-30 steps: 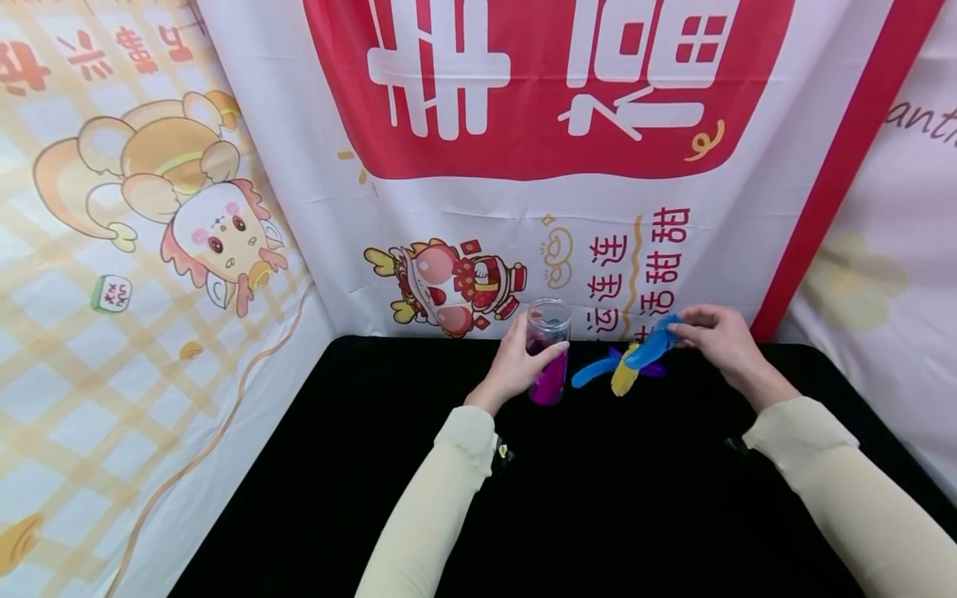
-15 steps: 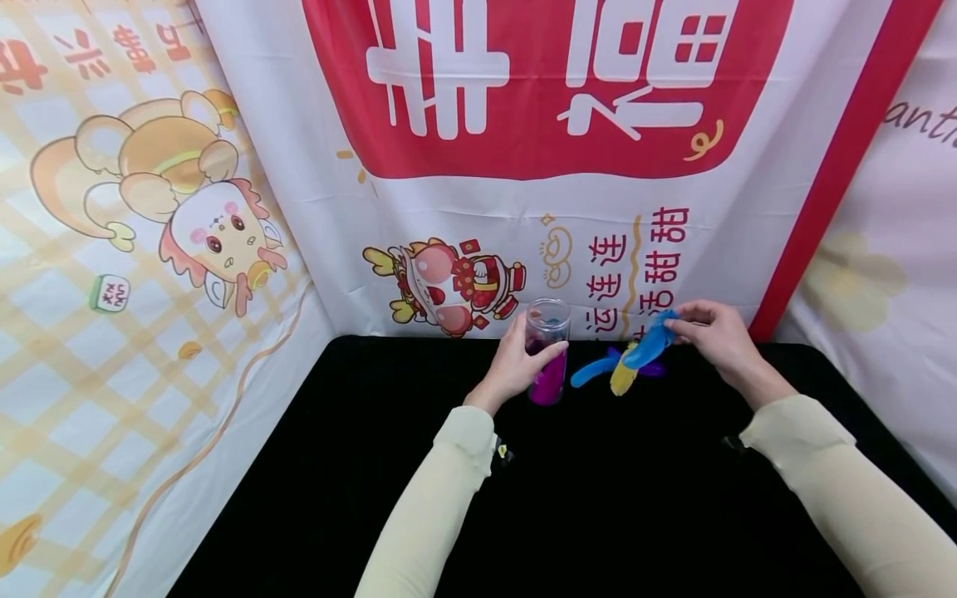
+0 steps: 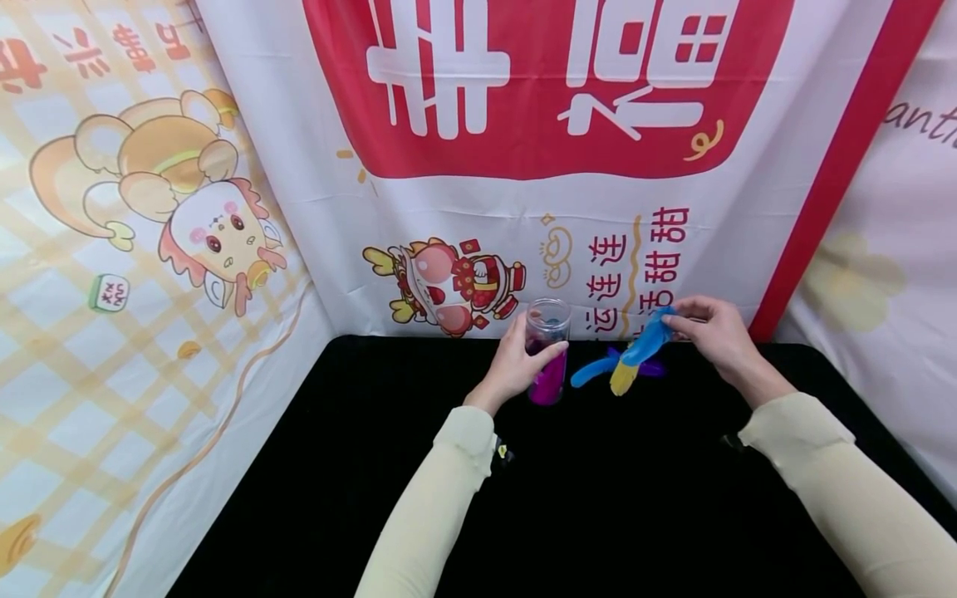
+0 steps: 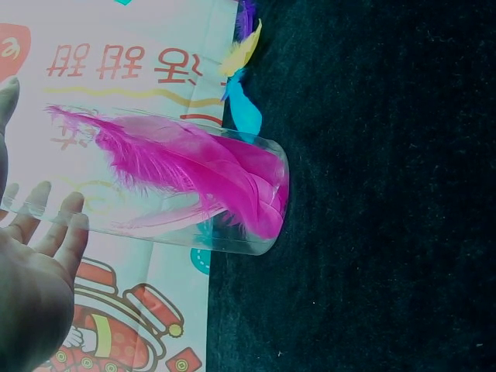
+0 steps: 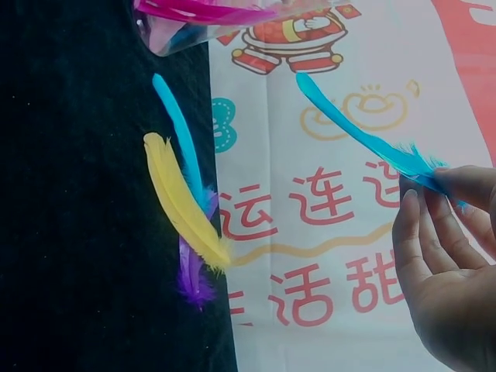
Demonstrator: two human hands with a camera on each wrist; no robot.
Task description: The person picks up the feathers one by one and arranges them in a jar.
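A blue feather (image 5: 364, 136) is up in the air, above the back part of the table (image 3: 598, 498); the right hand (image 5: 449, 263) pinches it by its fluffy end, with the thumb on one side and fingertips on the other; the feather's other end slants down and points toward the jar (image 3: 549, 325); the jar is clear, stands upright near the back of the table and has no lid on; the left hand (image 3: 516, 361) holds it from the side, with the thumb across the front and the other fingers round the back; pink feathers (image 4: 209, 170) sit inside, one leaning up along the jar.

Between the two hands, more feathers lie in a little heap by the table's back edge; a yellow feather (image 5: 186, 205) is on top; a second blue feather (image 5: 180, 120) goes partly under it, and its bare end points toward the jar; a purple feather (image 5: 188, 260) is at the bottom, partly hidden.

The table is black; behind it hangs a white sheet (image 3: 449, 208) with a big red patch (image 3: 538, 158), big white letters and a small dragon (image 3: 449, 286) lying sideways; on the left hangs a yellow checked sheet (image 3: 60, 349); both arms wear pale sleeves (image 3: 426, 507).
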